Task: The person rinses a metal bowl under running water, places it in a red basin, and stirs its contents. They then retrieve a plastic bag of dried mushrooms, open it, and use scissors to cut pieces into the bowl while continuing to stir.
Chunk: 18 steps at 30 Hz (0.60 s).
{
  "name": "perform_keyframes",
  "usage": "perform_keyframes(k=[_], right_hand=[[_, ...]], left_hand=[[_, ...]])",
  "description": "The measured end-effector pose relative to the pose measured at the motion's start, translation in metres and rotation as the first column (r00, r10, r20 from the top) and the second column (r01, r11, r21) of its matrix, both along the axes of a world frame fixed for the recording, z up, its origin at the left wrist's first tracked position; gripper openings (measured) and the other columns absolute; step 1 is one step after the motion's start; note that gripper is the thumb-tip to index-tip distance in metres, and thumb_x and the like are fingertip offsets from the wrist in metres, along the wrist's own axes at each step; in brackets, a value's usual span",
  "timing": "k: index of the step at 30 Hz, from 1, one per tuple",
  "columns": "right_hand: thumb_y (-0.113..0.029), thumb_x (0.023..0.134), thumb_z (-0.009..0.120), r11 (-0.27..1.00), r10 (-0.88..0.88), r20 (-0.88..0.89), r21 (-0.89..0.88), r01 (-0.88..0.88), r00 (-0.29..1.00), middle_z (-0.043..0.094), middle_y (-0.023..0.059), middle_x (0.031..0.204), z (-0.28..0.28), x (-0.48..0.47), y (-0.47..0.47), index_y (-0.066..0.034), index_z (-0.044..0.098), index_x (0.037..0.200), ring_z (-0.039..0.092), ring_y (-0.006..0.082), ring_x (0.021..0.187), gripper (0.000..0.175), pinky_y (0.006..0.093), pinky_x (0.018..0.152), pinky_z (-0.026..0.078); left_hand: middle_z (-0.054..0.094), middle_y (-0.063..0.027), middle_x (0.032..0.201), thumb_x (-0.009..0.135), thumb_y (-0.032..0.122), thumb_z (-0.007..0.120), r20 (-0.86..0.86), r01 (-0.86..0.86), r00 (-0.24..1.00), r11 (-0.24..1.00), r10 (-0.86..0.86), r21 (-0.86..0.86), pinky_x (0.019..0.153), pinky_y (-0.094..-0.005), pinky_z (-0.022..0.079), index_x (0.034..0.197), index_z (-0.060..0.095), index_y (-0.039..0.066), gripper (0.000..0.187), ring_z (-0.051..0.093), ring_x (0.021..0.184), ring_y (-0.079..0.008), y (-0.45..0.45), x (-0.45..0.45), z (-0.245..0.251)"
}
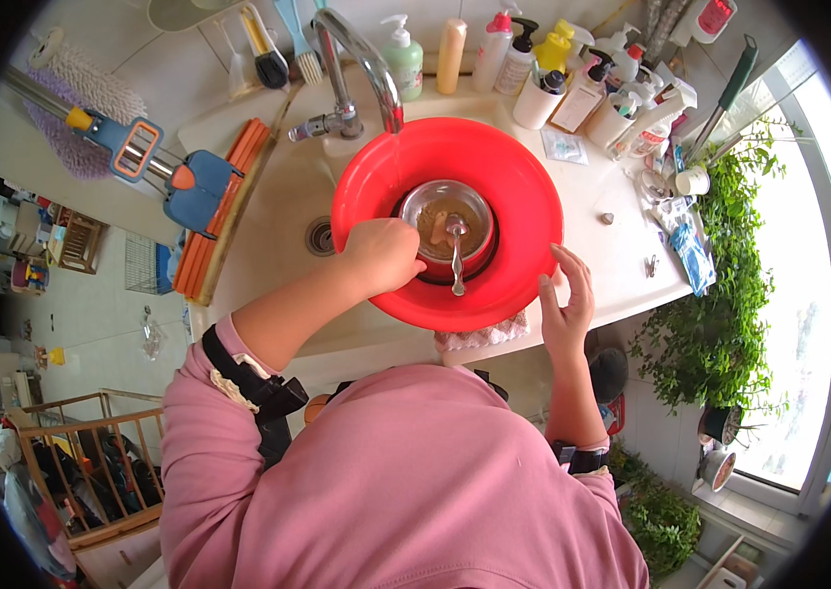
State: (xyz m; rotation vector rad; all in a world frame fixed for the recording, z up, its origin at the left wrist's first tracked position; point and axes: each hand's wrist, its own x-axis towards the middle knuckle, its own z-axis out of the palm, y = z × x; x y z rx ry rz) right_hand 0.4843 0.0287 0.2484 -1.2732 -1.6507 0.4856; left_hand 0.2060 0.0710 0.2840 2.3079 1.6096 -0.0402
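Note:
A red plastic basin [526, 191] rests over the sink, its right part on the counter. Inside it stands a metal bowl [436, 193] with murky brownish liquid and a pale lump. A metal spoon [457, 258] leans in the bowl, its handle over the near rim. My left hand [384, 254] is curled over the basin's left side, against the bowl's near-left edge; its fingertips are hidden, so a grip is uncertain. My right hand [568, 294], fingers apart, is at the basin's right rim. From the chrome faucet [378, 70] a thin stream falls into the basin.
The sink drain [320, 237] shows left of the basin. An orange sponge mop [220, 213] leans along the sink's left edge. Pump bottles [402, 62] and cups [535, 103] crowd the back counter. A checked cloth [485, 333] lies under the basin's front. Plants [717, 316] hang at the right.

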Motion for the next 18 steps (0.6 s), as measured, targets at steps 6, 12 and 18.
perform_keyframes(k=[6,12,18], right_hand=[[0.001,0.083,0.065,0.998,-0.022,0.103,0.054,0.017,0.994,0.062,0.0119,0.123,-0.005,-0.001,0.0,-0.0042,0.062,0.124,0.055,0.0252,0.116,0.041,0.035,0.094,0.045],[0.0,0.079,0.067,0.999,-0.04,0.065,0.024,0.039,0.997,0.065,0.0137,0.119,-0.006,-0.002,0.0,-0.0016,0.064,0.117,0.056,0.0331,0.117,0.038,0.0412,0.1,0.044],[0.002,0.078,0.067,0.996,-0.086,0.084,0.003,0.086,0.993,0.066,0.0124,0.115,-0.004,-0.007,0.003,-0.0025,0.064,0.116,0.057,0.0335,0.111,0.037,0.0413,0.096,0.045]], left_hand=[[0.069,-0.0159,0.088,0.084,0.031,0.072,-0.018,0.014,1.0,1.0,-0.014,0.01,0.074,-0.0448,0.055,0.086,0.072,0.003,0.028,0.068,0.087,-0.0335,0.003,-0.001,-0.002],[0.067,-0.0103,0.094,0.082,0.02,0.069,0.198,0.049,0.974,0.961,-0.106,0.274,0.079,-0.0408,0.052,0.101,0.071,0.008,0.022,0.064,0.093,-0.0285,0.004,-0.005,0.006],[0.06,-0.0023,0.076,0.081,0.014,0.06,0.0,0.522,0.807,0.712,-0.591,0.468,0.075,-0.0356,0.049,0.08,0.068,0.015,0.008,0.062,0.081,-0.0202,0.016,0.019,-0.011]])
